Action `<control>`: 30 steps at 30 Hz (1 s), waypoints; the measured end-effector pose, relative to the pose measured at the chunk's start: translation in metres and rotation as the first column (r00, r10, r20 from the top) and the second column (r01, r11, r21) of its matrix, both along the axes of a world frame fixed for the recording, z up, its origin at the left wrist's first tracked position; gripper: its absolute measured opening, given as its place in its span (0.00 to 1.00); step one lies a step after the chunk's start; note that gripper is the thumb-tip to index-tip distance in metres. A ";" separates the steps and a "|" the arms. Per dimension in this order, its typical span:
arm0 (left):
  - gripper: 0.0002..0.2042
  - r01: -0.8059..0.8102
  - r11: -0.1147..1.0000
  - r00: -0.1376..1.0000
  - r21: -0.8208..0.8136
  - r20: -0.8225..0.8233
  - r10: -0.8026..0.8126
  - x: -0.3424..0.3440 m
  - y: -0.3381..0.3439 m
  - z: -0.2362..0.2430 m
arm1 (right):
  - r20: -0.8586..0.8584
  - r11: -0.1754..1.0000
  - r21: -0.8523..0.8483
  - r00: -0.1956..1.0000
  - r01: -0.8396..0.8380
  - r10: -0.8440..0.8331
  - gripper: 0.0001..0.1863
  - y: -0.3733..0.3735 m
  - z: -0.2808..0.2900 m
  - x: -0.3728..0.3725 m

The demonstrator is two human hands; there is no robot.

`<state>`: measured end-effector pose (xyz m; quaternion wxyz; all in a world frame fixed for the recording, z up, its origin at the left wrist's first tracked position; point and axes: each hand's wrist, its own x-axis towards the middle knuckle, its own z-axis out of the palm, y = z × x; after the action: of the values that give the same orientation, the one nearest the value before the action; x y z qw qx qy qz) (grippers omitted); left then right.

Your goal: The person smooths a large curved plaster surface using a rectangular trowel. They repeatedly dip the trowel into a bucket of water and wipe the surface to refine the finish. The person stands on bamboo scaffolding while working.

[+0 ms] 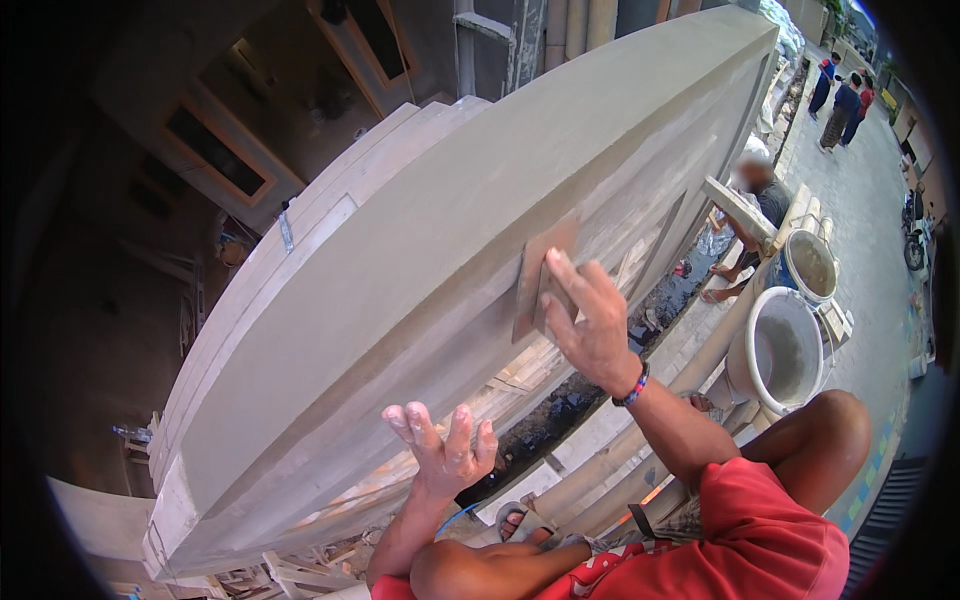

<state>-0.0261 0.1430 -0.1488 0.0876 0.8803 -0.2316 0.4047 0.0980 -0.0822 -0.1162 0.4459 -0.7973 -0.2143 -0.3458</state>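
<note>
My right hand [597, 325] grips a flat rectangular plastering trowel [537, 280], its blade against the side face of a long grey plastered wall [480, 190]. That face lies under the wall's broad curved top and looks smoothed. How the fingers sit around the handle is partly hidden. My left hand [445, 455] is raised close to the lower part of the wall, fingers apart and whitened with plaster, holding nothing. A coloured bracelet [632, 386] circles my right wrist.
A pale bucket [738, 352] and a darker bucket [808, 264] stand to my right by bamboo poles [690, 375]. Dark water fills a ditch [540, 425] below. Another person [770, 200] crouches beyond a timber beam [740, 213]. Several people walk on the street [870, 215].
</note>
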 end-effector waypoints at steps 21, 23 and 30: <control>0.44 -0.146 0.782 0.959 0.605 -0.109 0.263 0.076 -0.051 0.048 | -0.001 0.951 0.279 0.990 0.134 -0.139 0.29 -0.083 0.051 0.080; 0.44 -0.178 0.760 0.951 0.625 -0.089 0.297 0.080 -0.053 0.050 | 0.005 0.969 0.229 0.996 0.088 -0.092 0.28 -0.077 0.028 0.082; 0.44 -0.256 0.674 0.917 0.693 -0.045 0.396 0.085 -0.063 0.048 | -0.041 0.900 0.390 0.980 0.193 -0.193 0.27 -0.122 0.024 0.083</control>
<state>0.0590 0.0799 -0.1003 -0.2892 0.9130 -0.1910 0.2153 0.1813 -0.2042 -0.0917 0.5601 -0.7095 -0.0604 -0.4234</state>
